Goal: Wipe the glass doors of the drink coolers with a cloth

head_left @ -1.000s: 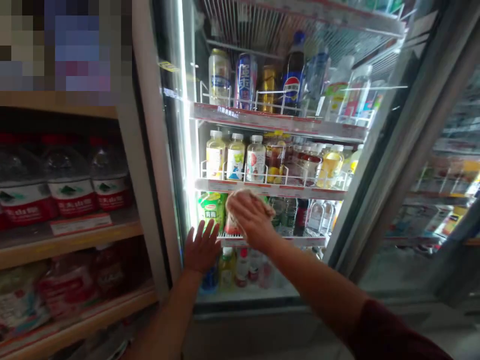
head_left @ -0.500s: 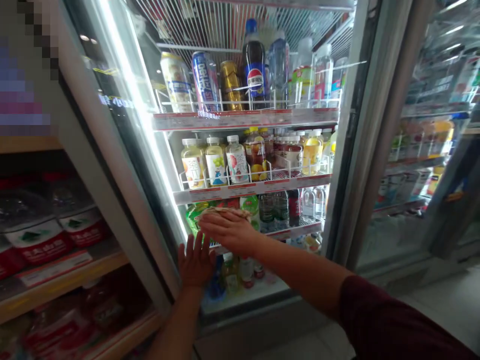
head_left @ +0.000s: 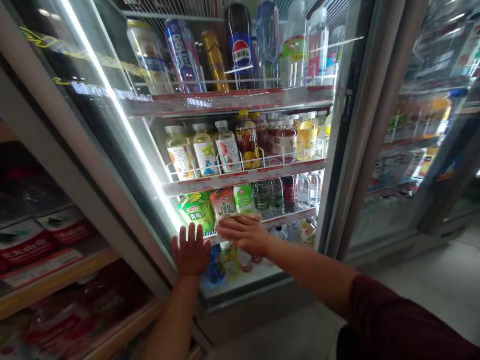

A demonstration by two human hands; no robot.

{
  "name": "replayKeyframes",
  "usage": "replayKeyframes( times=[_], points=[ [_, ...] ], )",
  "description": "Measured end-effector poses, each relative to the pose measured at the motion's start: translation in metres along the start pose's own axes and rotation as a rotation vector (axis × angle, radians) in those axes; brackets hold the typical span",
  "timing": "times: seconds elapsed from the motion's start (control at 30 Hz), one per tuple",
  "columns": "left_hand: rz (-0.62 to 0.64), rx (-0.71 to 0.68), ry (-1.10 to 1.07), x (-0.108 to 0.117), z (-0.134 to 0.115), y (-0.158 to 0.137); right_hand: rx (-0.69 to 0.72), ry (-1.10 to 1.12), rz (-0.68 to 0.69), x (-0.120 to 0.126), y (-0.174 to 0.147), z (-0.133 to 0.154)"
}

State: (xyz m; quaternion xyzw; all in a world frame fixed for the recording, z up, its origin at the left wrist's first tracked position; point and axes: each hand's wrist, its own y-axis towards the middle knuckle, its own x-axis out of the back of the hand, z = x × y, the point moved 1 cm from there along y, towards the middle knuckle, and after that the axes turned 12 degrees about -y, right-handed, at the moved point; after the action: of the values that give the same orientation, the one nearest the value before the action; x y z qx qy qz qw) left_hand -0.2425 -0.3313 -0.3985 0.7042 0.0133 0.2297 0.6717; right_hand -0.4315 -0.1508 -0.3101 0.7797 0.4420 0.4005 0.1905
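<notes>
My right hand (head_left: 245, 234) lies flat over a pale cloth (head_left: 234, 216), pressing it to the glass door (head_left: 258, 280) of a lit drinks fridge. Only the cloth's edge shows above the fingers. Lower and to the left, my left hand (head_left: 191, 254) rests palm-first on the same glass, fingers spread and nothing held. Behind the glass, near the hands, stand a green drink packet (head_left: 197, 212), a red packet (head_left: 223, 200) and dark bottles (head_left: 275, 195).
A metal door frame (head_left: 360, 150) borders the glass on the right, with another fridge beyond it. To the left, wooden shelves (head_left: 56, 280) hold red-labelled bottles (head_left: 63, 230). Higher shelves inside carry cans and a cola bottle (head_left: 241, 47). Pale floor tiles (head_left: 296, 330) show below.
My right hand and the cloth have moved slightly right and down across the glass. The red packet has come into fuller view. The camera has shifted, and my left hand stays on the glass.
</notes>
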Motion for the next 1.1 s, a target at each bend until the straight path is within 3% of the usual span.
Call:
replayKeyframes(
  times=[0.07,0.17,0.23,0.33,0.43,0.5,0.6,0.67,0.8,0.87,0.93,1.0,1.1],
  points=[
    [0.017,0.041,-0.012,-0.002,0.0,-0.002,-0.154,-0.029,-0.092,0.014,0.0,-0.027],
    [-0.006,0.057,-0.022,-0.003,0.0,-0.003,-0.517,-0.083,-0.253,0.032,0.004,-0.073],
    [-0.013,0.048,-0.018,-0.003,0.0,-0.004,-0.64,-0.115,-0.335,0.033,0.002,-0.08],
    [-0.008,0.045,-0.017,-0.003,0.0,-0.005,-0.566,-0.107,-0.315,0.012,-0.013,-0.039],
    [0.013,0.064,-0.019,-0.002,0.0,-0.005,-0.214,0.0,-0.136,-0.019,-0.039,0.031],
    [0.038,0.083,-0.025,-0.002,0.001,-0.005,-0.032,0.054,0.033,-0.033,-0.055,0.063],
    [0.057,0.11,-0.033,-0.001,0.001,-0.004,0.089,0.117,0.172,-0.03,-0.063,0.058],
    [0.04,0.101,-0.029,-0.001,0.001,-0.003,0.012,0.113,0.103,-0.012,-0.058,0.022],
    [0.015,0.083,-0.034,-0.002,-0.001,-0.002,-0.455,-0.057,-0.233,0.029,-0.04,-0.073],
    [0.018,0.096,-0.042,-0.002,-0.001,-0.002,-0.644,-0.121,-0.355,0.039,-0.035,-0.101],
    [0.02,0.11,-0.056,-0.002,-0.001,-0.002,-0.726,-0.13,-0.383,0.036,-0.036,-0.103],
    [0.022,0.12,-0.073,-0.002,0.0,-0.003,-0.691,-0.094,-0.317,0.022,-0.044,-0.077],
    [0.028,0.151,-0.093,-0.002,0.001,-0.003,-0.419,0.019,-0.102,-0.007,-0.066,-0.009]
  ],
)
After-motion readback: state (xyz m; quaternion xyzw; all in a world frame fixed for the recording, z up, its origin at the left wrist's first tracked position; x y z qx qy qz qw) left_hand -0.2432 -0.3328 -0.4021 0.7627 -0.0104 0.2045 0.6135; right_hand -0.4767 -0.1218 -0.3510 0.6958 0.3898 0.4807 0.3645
